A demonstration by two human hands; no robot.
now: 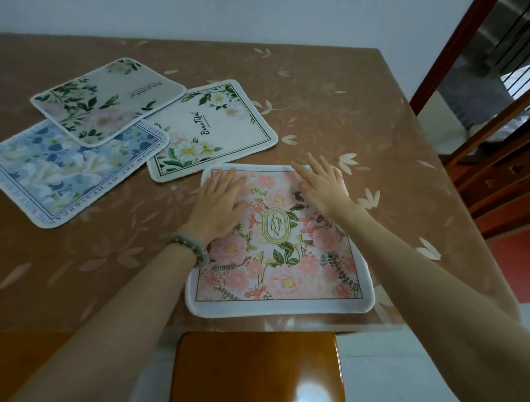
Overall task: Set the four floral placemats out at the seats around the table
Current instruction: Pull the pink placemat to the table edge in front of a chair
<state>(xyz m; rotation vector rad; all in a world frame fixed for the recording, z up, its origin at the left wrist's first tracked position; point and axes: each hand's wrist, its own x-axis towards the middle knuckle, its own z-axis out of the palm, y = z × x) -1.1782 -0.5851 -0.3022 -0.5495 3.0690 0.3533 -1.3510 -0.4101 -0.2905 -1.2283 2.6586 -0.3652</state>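
My left hand and right hand lie flat with fingers spread, gripping nothing, on the far half of the pink placemat, covering part of its print. It sits at the worktop's near edge, long axis running away from me, above a chair back. Further left, the grey-green placemat overlaps the blue placemat and the white placemat, hiding their corners.

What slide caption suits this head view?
Both hands flatten the pink placemat; three others wait overlapped.
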